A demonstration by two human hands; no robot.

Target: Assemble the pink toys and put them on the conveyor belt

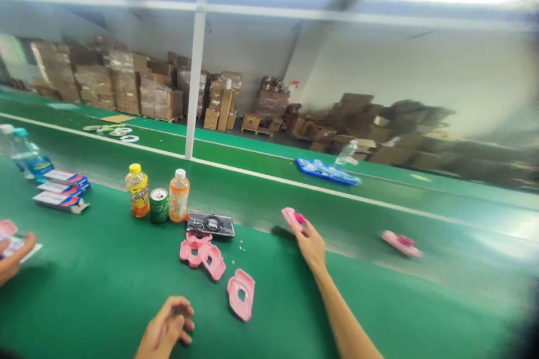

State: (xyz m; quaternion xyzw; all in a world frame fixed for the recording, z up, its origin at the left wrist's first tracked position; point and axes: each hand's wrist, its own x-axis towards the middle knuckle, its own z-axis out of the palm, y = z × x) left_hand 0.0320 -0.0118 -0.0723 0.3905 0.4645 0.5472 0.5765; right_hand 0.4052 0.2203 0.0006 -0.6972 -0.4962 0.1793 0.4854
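Note:
My right hand (310, 244) is stretched toward the belt, its fingers closed on a pink piece (293, 218) with a darker pink part on it. Low in the view, my left hand (168, 328) hovers over the green table with curled fingers apart and nothing in them. Between the hands lies a pink shell with a hole (241, 295). Two overlapping pink shells (202, 255) rest further left, just in front of a black phone-like item (211, 225). Another pink piece (401, 244), blurred, is on the belt at the right.
Two drink bottles (138, 190) (179, 196) flank a green can (159, 205). Blue and white boxes (63, 190) and clear bottles (31, 154) stand left. Another person's hand (17, 258) is at the left edge. A blue tray (327, 172) lies across the belt.

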